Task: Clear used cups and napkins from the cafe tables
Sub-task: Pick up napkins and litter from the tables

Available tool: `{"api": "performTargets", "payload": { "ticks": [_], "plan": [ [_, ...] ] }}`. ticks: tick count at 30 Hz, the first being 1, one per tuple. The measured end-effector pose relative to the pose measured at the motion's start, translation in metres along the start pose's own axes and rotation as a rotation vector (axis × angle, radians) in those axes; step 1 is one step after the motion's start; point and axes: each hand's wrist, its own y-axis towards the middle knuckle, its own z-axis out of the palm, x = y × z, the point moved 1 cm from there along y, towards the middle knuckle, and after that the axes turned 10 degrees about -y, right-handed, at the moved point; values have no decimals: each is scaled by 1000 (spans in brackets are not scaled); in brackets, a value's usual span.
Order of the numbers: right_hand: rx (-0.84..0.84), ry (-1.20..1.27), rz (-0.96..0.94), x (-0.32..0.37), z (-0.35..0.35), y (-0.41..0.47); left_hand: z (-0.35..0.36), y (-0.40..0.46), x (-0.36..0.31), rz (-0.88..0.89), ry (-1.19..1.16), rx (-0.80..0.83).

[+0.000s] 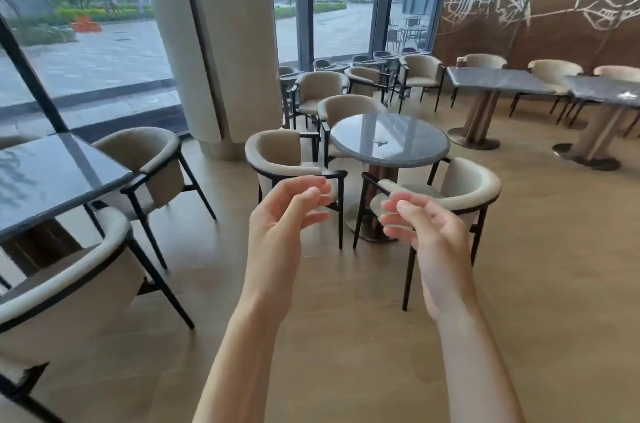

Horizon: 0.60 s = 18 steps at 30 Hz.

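Cafe floor of pale wood runs beneath both hands, left hand (287, 214) and right hand (420, 232), raised apart with fingers loosely curled and holding nothing, likely ready to collect. Beyond, the round counter (389, 140) carries no cup I can make out; further counters are too distant to tell
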Motion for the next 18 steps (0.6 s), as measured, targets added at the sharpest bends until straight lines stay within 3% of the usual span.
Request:
{"api": "performTargets", "payload": {
  "ticks": [5, 13, 18],
  "plan": [
    [53, -32, 19, -21, 29, 95, -1, 97, 42, -29, -21, -43],
    [-67, -132, 89, -98, 64, 261, 4, 273, 149, -155, -15, -8],
    [-191, -212, 101, -113, 99, 393, 6, 417, 199, -138, 71, 68]
  ]
}}
